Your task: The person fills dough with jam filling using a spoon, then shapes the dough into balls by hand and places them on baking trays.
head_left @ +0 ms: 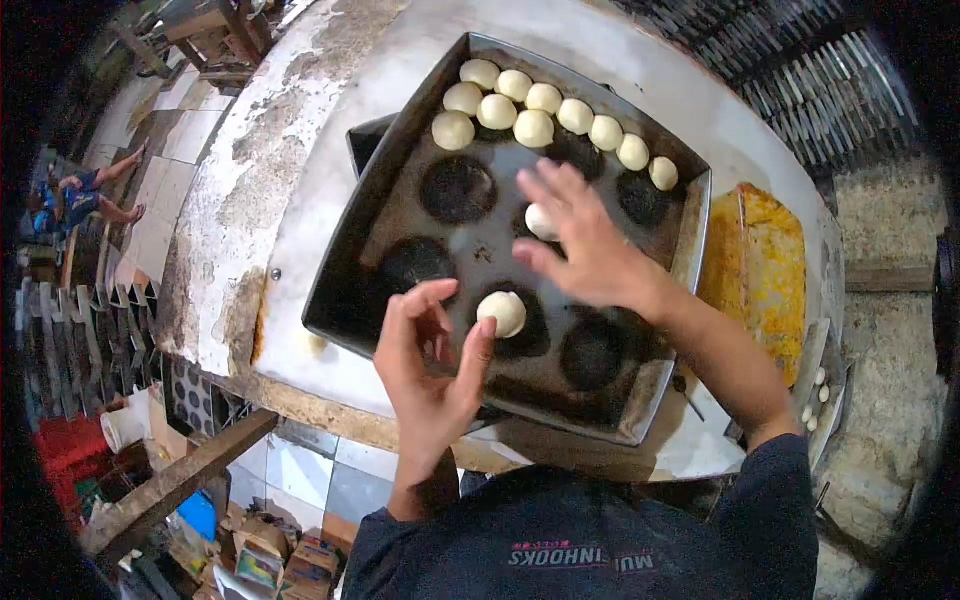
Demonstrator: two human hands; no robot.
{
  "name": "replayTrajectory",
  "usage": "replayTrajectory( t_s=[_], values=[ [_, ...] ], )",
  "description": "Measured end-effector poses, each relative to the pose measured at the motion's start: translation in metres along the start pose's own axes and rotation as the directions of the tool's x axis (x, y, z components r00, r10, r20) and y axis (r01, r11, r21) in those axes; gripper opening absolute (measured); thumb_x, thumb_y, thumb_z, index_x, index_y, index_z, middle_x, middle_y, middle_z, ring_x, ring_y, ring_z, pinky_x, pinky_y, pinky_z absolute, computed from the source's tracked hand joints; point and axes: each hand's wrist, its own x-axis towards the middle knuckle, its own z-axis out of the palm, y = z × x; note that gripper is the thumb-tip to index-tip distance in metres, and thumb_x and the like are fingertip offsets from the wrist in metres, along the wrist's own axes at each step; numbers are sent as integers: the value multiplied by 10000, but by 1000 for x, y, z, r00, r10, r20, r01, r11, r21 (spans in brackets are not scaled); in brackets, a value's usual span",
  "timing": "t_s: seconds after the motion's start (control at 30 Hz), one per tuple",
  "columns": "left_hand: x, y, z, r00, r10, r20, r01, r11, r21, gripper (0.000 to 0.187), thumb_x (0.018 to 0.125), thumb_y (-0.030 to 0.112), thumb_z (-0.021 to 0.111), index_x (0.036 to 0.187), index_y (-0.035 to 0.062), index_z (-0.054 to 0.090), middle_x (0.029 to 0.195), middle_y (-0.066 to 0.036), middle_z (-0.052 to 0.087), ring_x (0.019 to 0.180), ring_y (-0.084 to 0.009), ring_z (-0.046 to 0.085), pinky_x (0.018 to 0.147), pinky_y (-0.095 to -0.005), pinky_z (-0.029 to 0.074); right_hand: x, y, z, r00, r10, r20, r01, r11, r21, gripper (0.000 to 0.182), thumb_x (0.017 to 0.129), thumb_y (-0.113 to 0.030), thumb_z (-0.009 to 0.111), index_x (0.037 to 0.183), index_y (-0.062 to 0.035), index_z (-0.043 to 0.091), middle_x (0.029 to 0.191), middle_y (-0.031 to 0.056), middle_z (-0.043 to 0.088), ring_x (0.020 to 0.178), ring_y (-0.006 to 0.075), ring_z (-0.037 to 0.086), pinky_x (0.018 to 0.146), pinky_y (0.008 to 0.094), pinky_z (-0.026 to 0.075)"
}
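A dark, square metal baking pan (pixel 385 215) lies in front of me, turned at an angle. Pale round dough balls (pixel 535 128) stand in two rows along its far side, with another at the left end. My right hand (pixel 585 240) reaches in from the right with fingers spread, partly covering a dough ball (pixel 541 222) near the middle. Closer to me, my left hand (pixel 430 350) has its fingers curled but apart. Its thumb tip overlaps a creased dough ball (pixel 502 315), while the other fingers stay clear of that ball.
Under the pan is a worn, whitish tabletop (pixel 290 220). A yellow-stained container (pixel 770 280) sits to the right, with several small pale pieces (pixel 822 393) beyond it. Cardboard boxes (pixel 310 565) are on the floor at lower left. Another person (pixel 85 200) is far left.
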Motion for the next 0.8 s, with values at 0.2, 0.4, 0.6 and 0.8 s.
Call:
replayTrajectory(
  t_s=[0.2, 0.4, 0.6, 0.8],
  values=[
    [0, 4, 10, 971, 240, -4, -233, 948, 219, 221, 796, -4, 687, 997, 20, 600, 724, -33, 459, 574, -99, 418, 501, -239, 329, 77, 39, 29, 969, 207, -132, -214, 976, -40, 448, 763, -98, 675, 1150, 50, 504, 1136, 250, 562, 1104, 399, 521, 928, 485, 435],
    [-9, 6, 10, 957, 285, -49, -265, 934, 240, 157, 826, 12, 683, 953, -10, 592, 778, -13, 492, 634, -74, 396, 566, -212, 323, 71, 28, -34, 649, 635, 419, -757, 488, 434, 427, 801, -208, 595, 1172, 4, 569, 980, 131, 640, 895, 203, 630, 659, 339, 515],
    [-75, 46, 34, 881, 46, 472, 190, 878, -440, 584, 841, 164, 726, 1338, -18, 478, 1120, -42, 472, 973, -115, 513, 835, -222, 438, -113, -73, -100, 973, 213, -84, -26, 466, 884, 437, 728, -118, 696, 1146, -28, 605, 1105, 102, 606, 1042, 170, 578, 884, 304, 472],
    [-199, 87, 90, 905, 301, 301, -239, 945, -224, 308, 894, 91, 630, 1170, -45, 615, 972, -91, 572, 890, -166, 551, 789, -266, 447, -244, -141, -136, 689, 522, -502, 125, 598, 792, 290, 843, -156, 648, 1091, -15, 601, 1061, 160, 620, 982, 258, 620, 857, 365, 475]
  ],
)
